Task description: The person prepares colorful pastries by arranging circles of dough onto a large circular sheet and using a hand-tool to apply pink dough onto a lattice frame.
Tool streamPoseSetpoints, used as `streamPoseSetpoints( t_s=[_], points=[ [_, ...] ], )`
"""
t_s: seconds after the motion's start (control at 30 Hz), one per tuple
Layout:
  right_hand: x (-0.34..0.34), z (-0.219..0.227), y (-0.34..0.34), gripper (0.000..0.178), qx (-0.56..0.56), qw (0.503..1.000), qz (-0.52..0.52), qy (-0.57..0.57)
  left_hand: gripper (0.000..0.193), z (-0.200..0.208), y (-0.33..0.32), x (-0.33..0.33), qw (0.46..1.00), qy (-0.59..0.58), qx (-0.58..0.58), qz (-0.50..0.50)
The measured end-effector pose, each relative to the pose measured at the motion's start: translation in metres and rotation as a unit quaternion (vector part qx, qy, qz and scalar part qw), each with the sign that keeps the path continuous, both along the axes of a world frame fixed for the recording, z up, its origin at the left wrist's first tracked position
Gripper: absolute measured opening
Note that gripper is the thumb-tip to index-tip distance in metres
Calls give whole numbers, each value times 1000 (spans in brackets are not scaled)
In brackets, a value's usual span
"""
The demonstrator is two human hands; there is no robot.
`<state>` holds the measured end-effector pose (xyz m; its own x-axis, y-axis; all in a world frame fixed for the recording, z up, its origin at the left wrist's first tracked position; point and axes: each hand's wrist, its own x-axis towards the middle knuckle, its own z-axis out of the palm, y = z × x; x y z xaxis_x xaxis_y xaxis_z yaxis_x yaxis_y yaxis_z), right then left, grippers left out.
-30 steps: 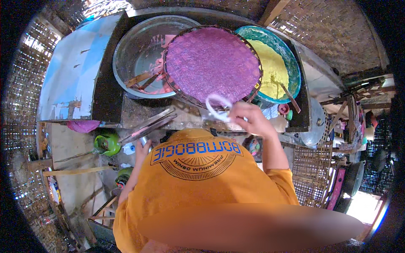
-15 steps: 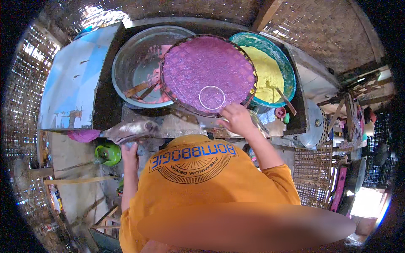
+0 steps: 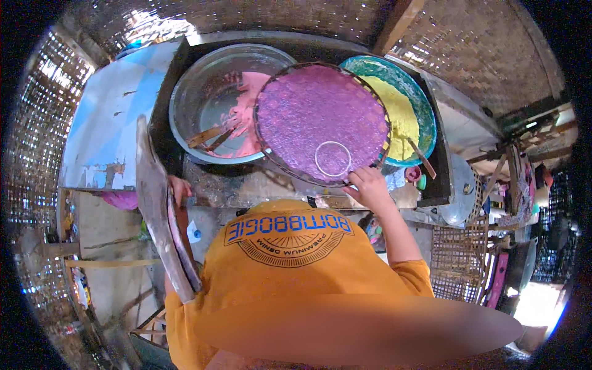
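My left hand [image 3: 179,190] grips a long, weathered grey-brown wooden board [image 3: 155,185], which stands edge-up at my left side and hides part of the hand. A thin white ring [image 3: 318,161] lies on a purple, wet-looking layer [image 3: 320,117] that covers a round tray with a dark woven rim [image 3: 259,132]. At the near right edge of that tray, my right hand [image 3: 371,190] has its fingertips pinched at the ring's edge. My orange shirt [image 3: 290,277] fills the lower middle.
Left of the tray stands a grey basin [image 3: 179,111] with pink dough [image 3: 250,98] and wooden paddles [image 3: 206,137]. A teal basin [image 3: 430,114] of yellow dough [image 3: 398,108], with a wooden spatula [image 3: 422,159], is at right. A blue-white box top [image 3: 102,123] sits far left.
The board in my left hand has swung from lying sideways to pointing away from me. The basins and tray appear lower and to the right, and my right hand stays by the ring.
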<state>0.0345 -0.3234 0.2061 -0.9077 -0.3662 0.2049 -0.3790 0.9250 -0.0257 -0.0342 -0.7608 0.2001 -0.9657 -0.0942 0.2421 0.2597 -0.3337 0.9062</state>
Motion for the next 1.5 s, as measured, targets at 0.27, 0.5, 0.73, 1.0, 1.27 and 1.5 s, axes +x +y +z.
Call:
streamPoseSetpoints(
  t_s=[0.27,0.5,0.73,1.0,1.27,1.5],
  points=[
    [-50,109,-57,42,-123,990,45,55,22,92,58,-54,755,291,-565,165],
    [-131,198,-151,54,-315,903,85,281,16,135,133,-79,623,415,-646,147],
    [-93,216,-196,37,-116,840,400,349,11,138,88,-102,695,443,-561,81],
    [-109,261,-159,49,-388,898,195,67,12,172,27,-81,613,420,-646,174],
    [-174,231,-164,38,-784,519,120,319,19,95,-42,-189,933,194,-32,-302],
    [-215,128,-288,18,-846,514,142,-19,33,103,-83,-194,927,212,271,-150]
  ],
)
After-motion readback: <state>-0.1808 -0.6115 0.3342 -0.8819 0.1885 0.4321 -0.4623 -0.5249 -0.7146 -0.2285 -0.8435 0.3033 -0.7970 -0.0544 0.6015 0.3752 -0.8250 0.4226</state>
